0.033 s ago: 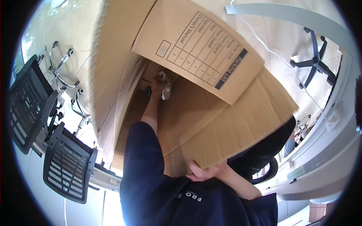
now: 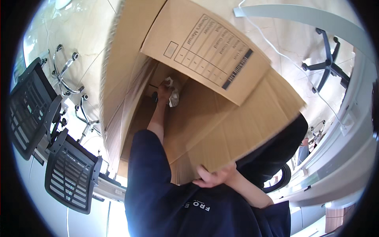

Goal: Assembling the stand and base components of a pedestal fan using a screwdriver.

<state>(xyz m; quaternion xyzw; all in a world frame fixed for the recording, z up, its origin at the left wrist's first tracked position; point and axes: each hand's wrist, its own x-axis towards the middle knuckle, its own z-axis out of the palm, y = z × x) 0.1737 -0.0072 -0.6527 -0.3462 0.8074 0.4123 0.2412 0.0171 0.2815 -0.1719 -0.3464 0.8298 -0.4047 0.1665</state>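
Observation:
A large open cardboard box fills the middle, tilted with its mouth toward me. My left hand reaches deep inside, closed around a crumpled piece of whitish, partly clear plastic wrap. A small dark thing beside those fingers is too shadowed to name. At the lower edge of the opening, my right hand grips the near flap, with the thumb over its edge. One flap above the opening carries a printed table and a dark bar.
Two black mesh-backed chairs stand at the left with chrome bases. A black five-legged chair base is at the upper right, near a curved grey edge. A white cable runs over the tiled floor to a wall socket.
The box's right flap corner has shifted slightly left and up, and its left edge slightly right. Both hands keep their hold.

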